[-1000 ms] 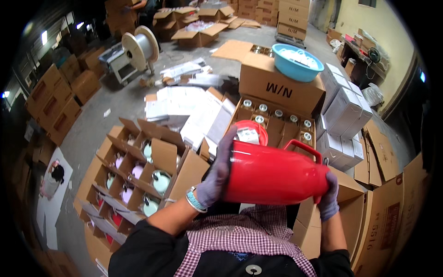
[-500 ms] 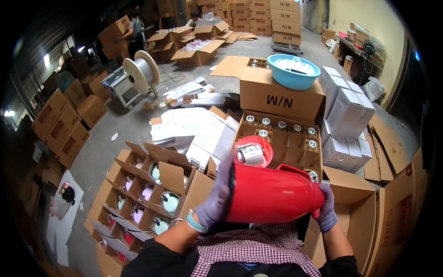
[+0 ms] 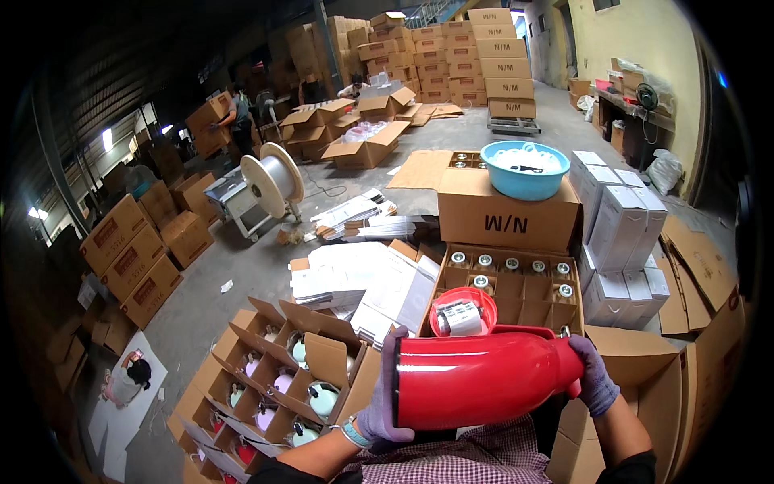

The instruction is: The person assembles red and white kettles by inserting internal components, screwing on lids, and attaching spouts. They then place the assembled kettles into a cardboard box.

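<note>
Red glossy vacuum flask [image 3: 484, 379] held level at lower centre; left hand [image 3: 385, 395] fingers wrapped round base, right hand [image 3: 595, 375] fingers gripping neck; keep both grips firm

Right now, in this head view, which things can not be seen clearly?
- Red flask: its underside faces away; the top end is covered by the right hand.
- Left hand: its palm lies against the flask base, hidden.
- Small item in the red bowl: too small to identify.
- Contents of the blue basin: too small, partly hidden by its rim.
</note>
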`<state>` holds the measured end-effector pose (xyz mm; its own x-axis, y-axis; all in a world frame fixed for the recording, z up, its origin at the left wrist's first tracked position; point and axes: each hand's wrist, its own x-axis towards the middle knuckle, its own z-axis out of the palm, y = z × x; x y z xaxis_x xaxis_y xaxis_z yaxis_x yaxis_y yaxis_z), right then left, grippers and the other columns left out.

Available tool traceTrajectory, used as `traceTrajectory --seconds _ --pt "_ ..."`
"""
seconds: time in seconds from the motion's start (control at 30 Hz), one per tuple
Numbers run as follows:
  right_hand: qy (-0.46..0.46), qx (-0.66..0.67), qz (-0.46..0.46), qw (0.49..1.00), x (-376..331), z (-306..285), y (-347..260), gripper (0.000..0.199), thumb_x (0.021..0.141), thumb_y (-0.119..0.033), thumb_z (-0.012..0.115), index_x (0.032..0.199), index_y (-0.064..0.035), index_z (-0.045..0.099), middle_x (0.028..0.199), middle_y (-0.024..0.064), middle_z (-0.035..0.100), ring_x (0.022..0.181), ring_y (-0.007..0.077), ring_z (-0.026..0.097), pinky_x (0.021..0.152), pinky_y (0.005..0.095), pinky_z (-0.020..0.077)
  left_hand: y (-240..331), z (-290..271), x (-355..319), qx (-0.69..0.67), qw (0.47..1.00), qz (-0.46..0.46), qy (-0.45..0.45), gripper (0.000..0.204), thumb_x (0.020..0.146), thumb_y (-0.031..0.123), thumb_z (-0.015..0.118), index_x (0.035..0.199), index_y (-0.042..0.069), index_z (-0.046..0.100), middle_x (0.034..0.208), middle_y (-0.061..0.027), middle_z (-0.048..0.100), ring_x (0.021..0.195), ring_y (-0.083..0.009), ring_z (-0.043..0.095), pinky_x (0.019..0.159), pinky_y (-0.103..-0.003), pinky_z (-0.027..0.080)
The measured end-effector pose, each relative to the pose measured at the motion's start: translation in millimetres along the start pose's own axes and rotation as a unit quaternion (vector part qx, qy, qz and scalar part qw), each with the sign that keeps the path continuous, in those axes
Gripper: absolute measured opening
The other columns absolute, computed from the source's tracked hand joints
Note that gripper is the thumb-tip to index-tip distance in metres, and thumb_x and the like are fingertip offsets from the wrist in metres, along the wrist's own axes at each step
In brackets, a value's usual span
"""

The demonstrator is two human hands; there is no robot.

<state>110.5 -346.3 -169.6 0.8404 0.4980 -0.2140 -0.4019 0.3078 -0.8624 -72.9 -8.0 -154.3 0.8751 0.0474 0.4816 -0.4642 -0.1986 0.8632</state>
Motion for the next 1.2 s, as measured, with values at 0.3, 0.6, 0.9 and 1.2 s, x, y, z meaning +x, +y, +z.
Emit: traceTrajectory --seconds 0.3,0.6,0.9,1.2 --pt "0.027 -0.002 -0.089 0.996 -28.2 14.0 -28.8 0.048 0.09 -0.037 0.062 0.122 -0.0012 0.059 0.115 0.013 0.067 0.104 0.0229 0.065 0.095 0.0358 0.0511 2.3 -74.0 -4.2 0.081 0.981 0.11 0.136 0.1 0.087 0.074 0.039 0.158 0.009 0.014 0.162 -0.016 0.02 0.15 -0.0297 0.02 0.121 -0.047 0.016" --pt "0.03 -0.028 -0.061 0.997 -41.7 10.3 4.0 0.05 0.087 -0.031 0.064 0.125 0.0002 0.058 0.118 0.0121 0.065 0.108 0.0235 0.062 0.099 0.0363 0.0482 9.8 17.1 6.6 0.101 0.972 0.025 0.21 0.096 0.093 0.077 0.026 0.159 0.009 0.013 0.164 -0.0158 0.017 0.151 -0.0293 0.019 0.122 -0.047 0.014" --pt "-0.06 0.008 0.05 0.997 -16.9 -54.1 73.8 0.031 0.092 -0.015 0.065 0.121 -0.0101 0.052 0.126 0.0077 0.059 0.115 0.0178 0.058 0.104 0.0352 0.0458 44.7 -16.0 21.8 0.139 0.97 0.141 -0.14 0.129 0.072 0.091 0.049 0.157 0.002 0.01 0.159 -0.0262 0.016 0.148 -0.0438 0.019 0.119 -0.051 0.017" --pt "-0.033 0.094 0.088 0.991 -26.7 36.0 18.7 0.042 0.096 -0.03 0.061 0.127 -0.0006 0.059 0.123 0.0161 0.066 0.113 0.0283 0.065 0.102 0.0417 0.0498 35.7 -24.6 -4.2 0.156 0.985 0.058 -0.041 0.151 0.044 0.083 0.078 0.153 -0.002 0.017 0.154 -0.0242 0.027 0.142 -0.036 0.034 0.116 -0.045 0.028"
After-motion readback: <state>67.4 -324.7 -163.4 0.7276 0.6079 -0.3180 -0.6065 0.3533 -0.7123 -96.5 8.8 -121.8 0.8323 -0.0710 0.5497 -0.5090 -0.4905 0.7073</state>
